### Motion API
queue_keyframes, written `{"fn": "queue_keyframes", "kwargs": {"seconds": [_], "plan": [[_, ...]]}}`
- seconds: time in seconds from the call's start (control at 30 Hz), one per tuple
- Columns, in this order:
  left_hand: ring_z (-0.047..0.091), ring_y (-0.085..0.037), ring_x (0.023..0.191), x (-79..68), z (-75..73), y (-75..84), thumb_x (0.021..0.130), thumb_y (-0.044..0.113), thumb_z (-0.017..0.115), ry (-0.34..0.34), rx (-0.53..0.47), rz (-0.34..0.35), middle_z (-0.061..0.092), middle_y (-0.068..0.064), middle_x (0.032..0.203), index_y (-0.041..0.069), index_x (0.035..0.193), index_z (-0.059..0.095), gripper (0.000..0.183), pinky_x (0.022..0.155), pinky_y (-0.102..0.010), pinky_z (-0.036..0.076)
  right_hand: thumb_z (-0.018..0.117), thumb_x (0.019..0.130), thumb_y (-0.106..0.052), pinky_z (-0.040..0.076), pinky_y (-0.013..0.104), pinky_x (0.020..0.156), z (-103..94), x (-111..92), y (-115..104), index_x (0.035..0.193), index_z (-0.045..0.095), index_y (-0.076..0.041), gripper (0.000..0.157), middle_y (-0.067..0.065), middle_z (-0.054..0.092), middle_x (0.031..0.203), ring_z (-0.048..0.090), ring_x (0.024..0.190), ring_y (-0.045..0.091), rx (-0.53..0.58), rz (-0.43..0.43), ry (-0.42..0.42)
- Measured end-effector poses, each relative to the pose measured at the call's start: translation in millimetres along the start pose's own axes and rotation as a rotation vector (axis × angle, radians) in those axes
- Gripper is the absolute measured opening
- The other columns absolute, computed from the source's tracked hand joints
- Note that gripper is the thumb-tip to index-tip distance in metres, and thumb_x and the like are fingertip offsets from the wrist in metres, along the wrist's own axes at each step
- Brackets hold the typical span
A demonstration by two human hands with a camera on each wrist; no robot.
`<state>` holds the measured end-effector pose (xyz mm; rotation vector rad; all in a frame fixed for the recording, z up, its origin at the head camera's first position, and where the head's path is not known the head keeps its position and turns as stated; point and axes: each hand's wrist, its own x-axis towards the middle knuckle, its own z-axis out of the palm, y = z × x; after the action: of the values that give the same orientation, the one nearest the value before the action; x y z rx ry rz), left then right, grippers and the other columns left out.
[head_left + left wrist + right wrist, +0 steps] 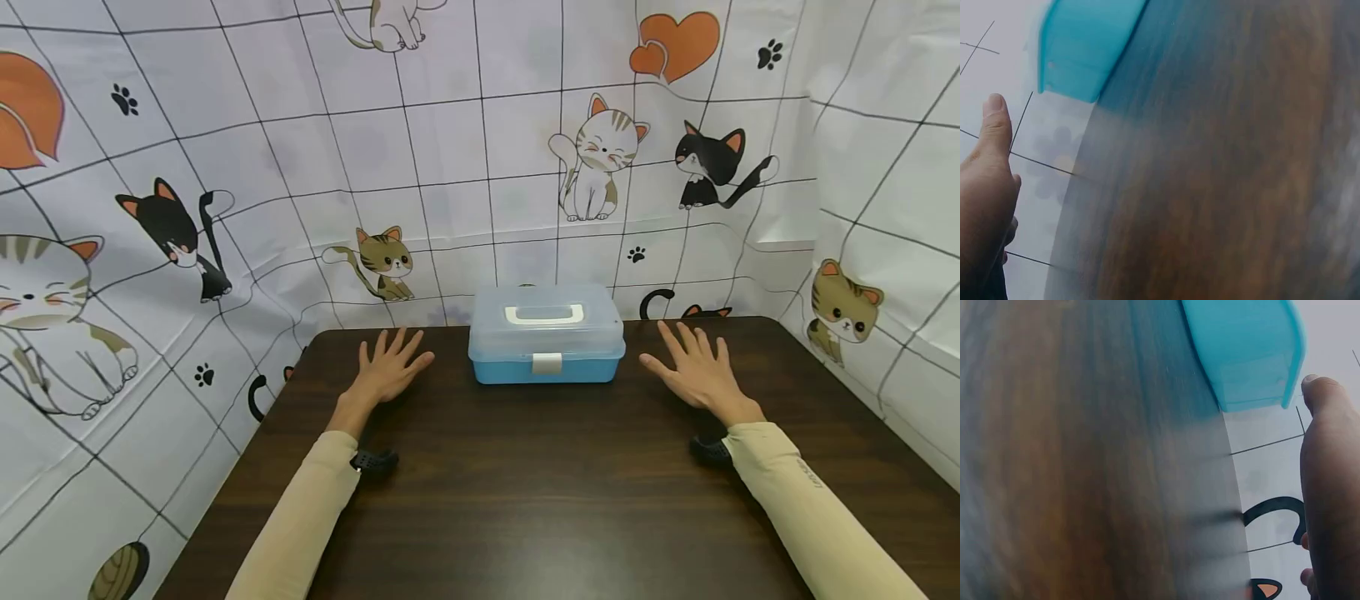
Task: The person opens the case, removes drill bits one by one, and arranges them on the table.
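Two pale yellow sleeves come in nearest the camera, the left sleeve [296,521] from the lower left of the head frame and the right sleeve [813,508] from the lower right, each with a dark wrist device [375,461] at its cuff. Beyond them, left of centre, the left hand [384,367] is spread wide, its fingers extended and parted. The right hand [697,368], right of centre, is spread wide too, fingers fanned toward the top of the frame. Whether either palm touches the dark brown table [543,500] cannot be told. Between the hands, apart from both, a box [547,335] stands upright in the middle of the frame, near the table's far edge; it has a blue base [510,372], a translucent lid [491,337] lying down on it, a white handle [543,320] on top and a white latch [547,363] in front. Its blue side shows at the upper left of the left wrist view and the upper right of the right wrist view. A white cat-print cloth [517,142] fills the upper frame.
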<state>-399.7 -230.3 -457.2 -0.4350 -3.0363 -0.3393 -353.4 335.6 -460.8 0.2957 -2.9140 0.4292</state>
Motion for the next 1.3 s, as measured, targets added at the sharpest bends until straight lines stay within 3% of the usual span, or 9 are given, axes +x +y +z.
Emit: {"fn": "queue_keyframes", "kwargs": {"seconds": [0.23,0.5,0.7,0.83,0.93,1.03,1.17,1.3], "plan": [[-0.004,-0.043,0.152,-0.1,-1.1,3.0,0.102,0.073,0.022,0.010,-0.071,0.047,0.005,-0.012,0.169,0.027,0.166,0.013,0.080,0.110,-0.068,-0.012,0.037,0.103,-0.067,-0.006,0.073,0.108,0.5,-0.3,-8.8,0.166,0.001,-0.018,0.088,0.030,0.011,0.163,0.011,0.145,0.056,0.030,-0.013,0.001],[0.004,-0.046,0.151,-3.2,5.3,8.7,0.101,0.074,0.020,-0.027,-0.085,0.058,0.012,-0.016,0.168,0.027,0.166,0.014,0.080,0.111,-0.072,-0.001,0.037,0.104,-0.066,0.010,0.075,0.107,4.9,-1.1,-15.1,0.165,-0.006,-0.017,0.089,0.033,0.017,0.161,0.020,0.143,0.055,0.146,-0.009,-0.073],[0.014,-0.046,0.149,-0.7,7.7,14.3,0.099,0.077,0.024,-0.023,-0.086,0.089,0.019,-0.017,0.166,0.026,0.165,0.018,0.084,0.111,-0.072,0.004,0.038,0.102,-0.067,0.022,0.077,0.102,2.6,-0.7,-17.0,0.165,-0.007,-0.020,0.090,0.029,0.016,0.163,0.024,0.142,0.056,0.163,-0.006,-0.070],[0.016,-0.045,0.149,0.9,8.1,20.0,0.097,0.078,0.030,-0.014,-0.115,0.113,0.019,-0.015,0.167,0.028,0.165,0.016,0.086,0.110,-0.073,0.007,0.041,0.102,-0.067,0.028,0.079,0.095,-1.4,-3.7,-19.8,0.165,-0.005,-0.024,0.089,0.027,0.025,0.161,0.032,0.138,0.056,0.191,0.002,-0.039],[0.017,-0.043,0.149,3.8,8.4,25.3,0.097,0.077,0.035,0.011,-0.186,0.145,0.018,-0.012,0.167,0.028,0.166,0.016,0.087,0.111,-0.072,0.011,0.045,0.102,-0.064,0.035,0.077,0.090,-4.8,-5.6,-22.2,0.166,0.000,-0.026,0.087,0.023,0.036,0.157,0.045,0.131,0.051,0.217,-0.003,0.020],[0.016,-0.036,0.151,6.2,9.3,31.6,0.100,0.073,0.038,0.037,-0.332,0.194,0.015,-0.008,0.168,0.029,0.166,0.013,0.083,0.113,-0.067,0.015,0.047,0.103,-0.059,0.039,0.072,0.088,-7.9,-6.4,-25.5,0.166,0.006,-0.024,0.083,0.021,0.041,0.154,0.054,0.124,0.045,0.251,-0.028,0.064],[0.012,-0.031,0.153,5.9,7.0,46.3,0.103,0.064,0.042,0.088,-0.542,0.250,0.012,-0.008,0.169,0.030,0.165,0.010,0.078,0.116,-0.062,0.015,0.046,0.105,-0.056,0.041,0.070,0.089,-12.1,-4.5,-32.4,0.166,0.011,-0.023,0.077,0.020,0.045,0.152,0.056,0.123,0.042,0.322,-0.066,0.076],[0.018,-0.034,0.151,4.8,6.0,64.0,0.102,0.062,0.047,0.147,-0.646,0.265,0.010,-0.006,0.169,0.033,0.165,0.007,0.080,0.112,-0.065,0.021,0.045,0.106,-0.055,0.041,0.071,0.090,-17.4,-1.9,-38.9,0.166,0.011,-0.025,0.074,0.019,0.045,0.151,0.055,0.124,0.042,0.361,-0.080,0.075]]}}
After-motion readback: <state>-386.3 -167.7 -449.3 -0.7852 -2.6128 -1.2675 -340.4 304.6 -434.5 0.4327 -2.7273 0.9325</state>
